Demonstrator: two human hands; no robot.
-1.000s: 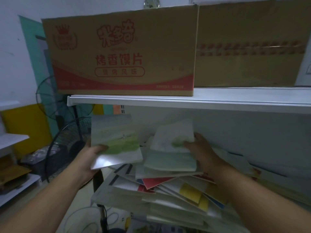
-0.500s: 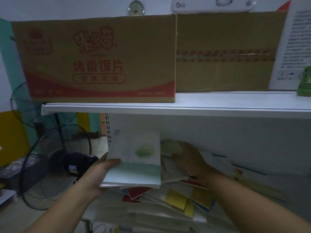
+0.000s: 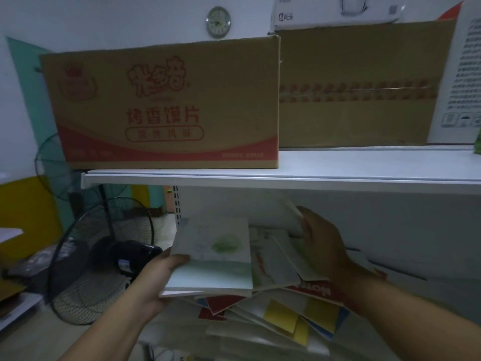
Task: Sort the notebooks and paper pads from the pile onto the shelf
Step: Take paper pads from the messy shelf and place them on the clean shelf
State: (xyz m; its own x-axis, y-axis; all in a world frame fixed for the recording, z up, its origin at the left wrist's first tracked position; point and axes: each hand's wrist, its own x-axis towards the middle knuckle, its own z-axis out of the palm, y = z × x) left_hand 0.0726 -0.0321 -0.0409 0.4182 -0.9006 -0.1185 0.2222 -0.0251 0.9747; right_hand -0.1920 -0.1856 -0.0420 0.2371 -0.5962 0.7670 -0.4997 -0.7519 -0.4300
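A small stack of pale green notebooks (image 3: 216, 254) is lying in the left hand (image 3: 158, 280), just above the left end of the pile (image 3: 286, 311); the thumb is pressing on the top cover and the other fingers are clamping the stack from beneath. Just to its right, the right hand (image 3: 322, 246) is holding a white pad (image 3: 281, 217) tilted above the pile, its fingers curling round the pad's right edge. The pile itself is sprawling loosely under both hands, with white, red, yellow and blue covers overlapping at odd angles, beneath the white shelf board (image 3: 286, 175). On that board a printed cardboard box (image 3: 166, 105) with red lettering is sitting at the left, touching a plain brown box (image 3: 356, 87) on its right, and a white carton (image 3: 325, 11) is resting on top of the plain one. Further left, beyond the shelf's end, a black standing fan (image 3: 104, 261) is facing away near the floor, and a round clock (image 3: 218, 22) is hanging on the far wall above the boxes.
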